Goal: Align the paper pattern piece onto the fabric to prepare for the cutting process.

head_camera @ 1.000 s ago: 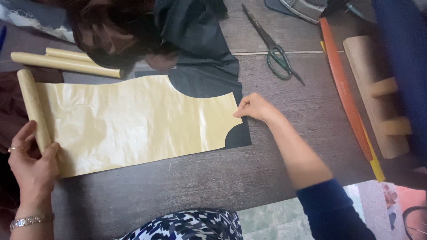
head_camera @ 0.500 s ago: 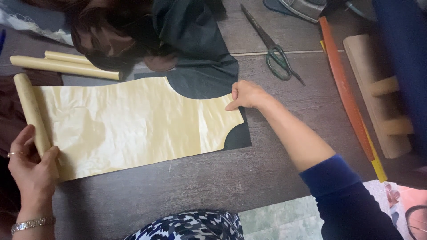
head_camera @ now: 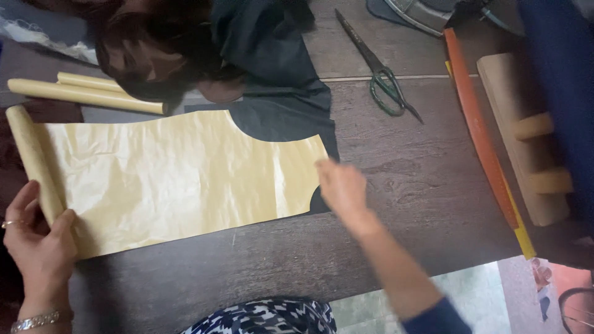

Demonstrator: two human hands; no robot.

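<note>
1. My left hand (head_camera: 38,244) gripped the rolled end of the yellow paper pattern (head_camera: 179,173), thumb on top and fingers curled around the roll at the sheet's left edge.
2. The pattern lay flat across the dark wooden table (head_camera: 402,179), its right end resting on a piece of dark fabric (head_camera: 278,117) that showed beyond the curved cut-outs.
3. My right hand (head_camera: 341,188) was at the pattern's right edge, blurred; it looked loosely open, and I could not tell whether it touched the paper.
4. Two more rolled yellow paper tubes (head_camera: 86,93) lay just above the pattern, near a heap of dark brown cloth (head_camera: 154,55).
5. Green-handled scissors (head_camera: 378,71) rested well to the right, beside a long orange ruler (head_camera: 479,130) and a wooden block (head_camera: 526,142).
</note>
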